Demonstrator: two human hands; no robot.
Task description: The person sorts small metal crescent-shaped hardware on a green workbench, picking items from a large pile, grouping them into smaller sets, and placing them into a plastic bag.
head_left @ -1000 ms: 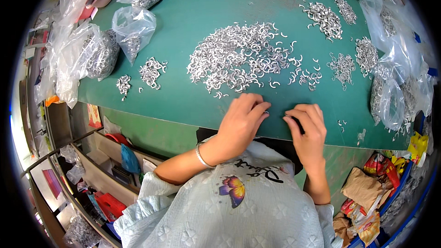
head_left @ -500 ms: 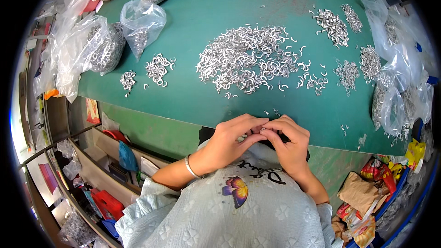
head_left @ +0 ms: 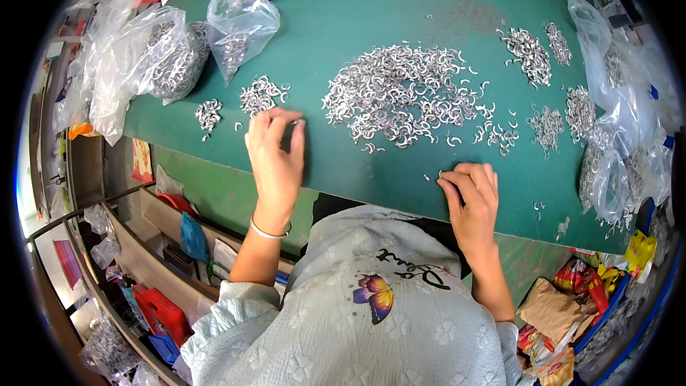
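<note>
My left hand [head_left: 275,159] is above the table's near left part, beside a small pile of silver metal pieces [head_left: 259,96]. Its thumb and forefinger pinch a tiny metal piece whose shape is mostly hidden. Close to the table's near edge, my right hand [head_left: 474,200] has its thumb and forefinger together at a small curved metal piece [head_left: 441,172]. Another loose metal piece [head_left: 426,178] lies just left of those fingertips. Beyond both hands spreads a large heap of C-shaped silver pieces [head_left: 400,93] on the green table [head_left: 343,21].
Clear plastic bags with metal pieces stand at the left [head_left: 243,25] and right [head_left: 613,164]. Smaller piles [head_left: 527,57] lie to the far right, and a smaller one [head_left: 208,115] at the left. Below the left edge are shelf compartments [head_left: 161,236]; packets and a brown bag [head_left: 554,309] sit lower right.
My hands were together at the table's near edge and are now apart. The left has moved left and away toward the small pile; the right has shifted slightly right and forward.
</note>
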